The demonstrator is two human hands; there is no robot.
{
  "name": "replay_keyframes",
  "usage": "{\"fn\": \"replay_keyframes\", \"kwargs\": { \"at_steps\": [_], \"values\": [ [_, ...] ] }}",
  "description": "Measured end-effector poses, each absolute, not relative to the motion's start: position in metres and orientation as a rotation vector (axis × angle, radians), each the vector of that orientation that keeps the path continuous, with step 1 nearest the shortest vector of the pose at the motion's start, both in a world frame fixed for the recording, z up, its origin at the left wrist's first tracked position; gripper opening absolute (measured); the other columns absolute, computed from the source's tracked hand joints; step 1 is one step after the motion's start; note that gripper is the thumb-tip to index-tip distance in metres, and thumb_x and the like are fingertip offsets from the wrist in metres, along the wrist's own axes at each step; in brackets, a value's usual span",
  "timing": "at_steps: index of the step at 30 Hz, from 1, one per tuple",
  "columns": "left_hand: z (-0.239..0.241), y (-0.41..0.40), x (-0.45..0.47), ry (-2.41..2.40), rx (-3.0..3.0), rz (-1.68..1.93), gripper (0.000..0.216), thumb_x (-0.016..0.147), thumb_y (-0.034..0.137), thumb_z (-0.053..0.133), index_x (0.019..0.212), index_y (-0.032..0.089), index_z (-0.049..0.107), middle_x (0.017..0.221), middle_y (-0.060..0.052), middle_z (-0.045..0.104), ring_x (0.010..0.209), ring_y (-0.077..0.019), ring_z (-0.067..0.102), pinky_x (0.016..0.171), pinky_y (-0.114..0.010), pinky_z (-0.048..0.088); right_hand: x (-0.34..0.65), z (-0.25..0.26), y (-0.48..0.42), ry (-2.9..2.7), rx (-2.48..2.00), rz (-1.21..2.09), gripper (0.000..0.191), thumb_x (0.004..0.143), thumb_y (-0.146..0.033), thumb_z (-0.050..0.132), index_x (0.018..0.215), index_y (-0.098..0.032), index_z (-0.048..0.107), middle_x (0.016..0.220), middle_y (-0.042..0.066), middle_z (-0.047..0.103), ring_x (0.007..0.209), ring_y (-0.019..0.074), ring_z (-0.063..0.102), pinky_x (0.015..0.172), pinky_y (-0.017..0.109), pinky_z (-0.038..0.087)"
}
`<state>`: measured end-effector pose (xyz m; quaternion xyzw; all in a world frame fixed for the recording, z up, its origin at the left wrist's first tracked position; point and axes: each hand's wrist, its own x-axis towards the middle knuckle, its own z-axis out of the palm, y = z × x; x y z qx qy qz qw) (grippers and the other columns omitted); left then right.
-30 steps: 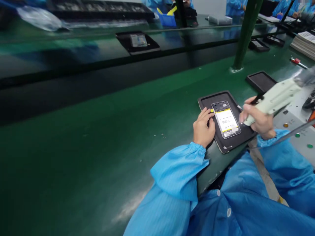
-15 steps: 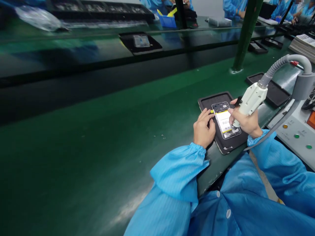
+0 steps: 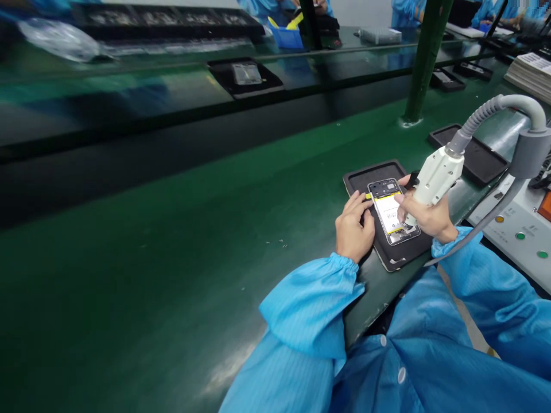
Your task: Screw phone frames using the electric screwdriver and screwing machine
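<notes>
An opened phone [image 3: 390,209] with a white and yellow battery lies on a black tray [image 3: 374,175] at the near edge of the green bench. My left hand [image 3: 353,226] rests on the tray's left side, fingers curled against the phone's edge. My right hand [image 3: 424,215] is closed round a white electric screwdriver [image 3: 434,175], held upright with its tip on the lower part of the phone. A grey hose [image 3: 495,109] rises from the tool's top.
A second black tray [image 3: 471,155] lies to the right, beside a grey control panel [image 3: 523,226] with coloured buttons. A green post [image 3: 424,57] stands behind. On the conveyor, another tray with a phone [image 3: 246,74]. Other workers in blue sit at the far side.
My right hand has brought the screwdriver in from the right and stood it upright, tip down on the phone. The left hand has stayed where it was.
</notes>
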<state>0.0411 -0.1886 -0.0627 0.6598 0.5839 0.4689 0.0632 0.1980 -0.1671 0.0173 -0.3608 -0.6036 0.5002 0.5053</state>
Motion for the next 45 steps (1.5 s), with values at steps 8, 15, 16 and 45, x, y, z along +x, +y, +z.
{"fn": "replay_keyframes", "kwargs": {
  "at_steps": [8, 15, 16, 45],
  "values": [
    [-0.061, -0.19, 0.04, 1.777, 1.969, 1.371, 0.031, 0.084, 0.013, 0.046, 0.099, 0.016, 0.073, 0.118, -0.012, 0.07, 0.124, -0.0245, 0.058, 0.107, -0.047, 0.048, 0.199, 0.017, -0.167, -1.533, -0.902, 1.236, 0.043, 0.072, -0.053, 0.073, 0.087, -0.017, 0.055, 0.053, -0.005, 0.054, 0.045, 0.0119, 0.053, 0.05, 0.027, 0.047],
    [-0.062, -0.19, 0.04, 1.772, 1.982, 1.367, 0.03, 0.083, 0.013, 0.047, 0.098, 0.016, 0.072, 0.118, -0.012, 0.07, 0.124, -0.0245, 0.058, 0.106, -0.047, 0.048, 0.204, 0.026, -0.178, -1.613, -0.899, 1.128, 0.037, 0.076, -0.051, 0.072, 0.085, -0.018, 0.06, 0.059, -0.002, 0.056, 0.054, 0.0134, 0.055, 0.061, 0.03, 0.052],
    [-0.063, -0.19, 0.04, 1.766, 1.981, 1.368, 0.03, 0.083, 0.013, 0.047, 0.098, 0.016, 0.072, 0.118, -0.012, 0.07, 0.124, -0.0247, 0.058, 0.107, -0.047, 0.048, 0.21, 0.029, -0.178, -1.595, -0.884, 1.084, 0.034, 0.079, -0.049, 0.069, 0.093, -0.018, 0.061, 0.059, -0.002, 0.057, 0.055, 0.014, 0.057, 0.064, 0.031, 0.054],
    [-0.07, -0.188, 0.034, 1.71, 1.551, 1.604, 0.029, 0.084, 0.014, 0.045, 0.097, 0.017, 0.072, 0.117, -0.01, 0.07, 0.116, -0.0218, 0.063, 0.108, -0.045, 0.047, 0.194, -0.014, -0.19, -2.587, -1.442, 0.136, 0.044, 0.088, -0.046, 0.057, 0.111, -0.009, 0.065, 0.13, 0.02, 0.056, 0.12, 0.0358, 0.048, 0.094, 0.05, 0.049]
  ]
}}
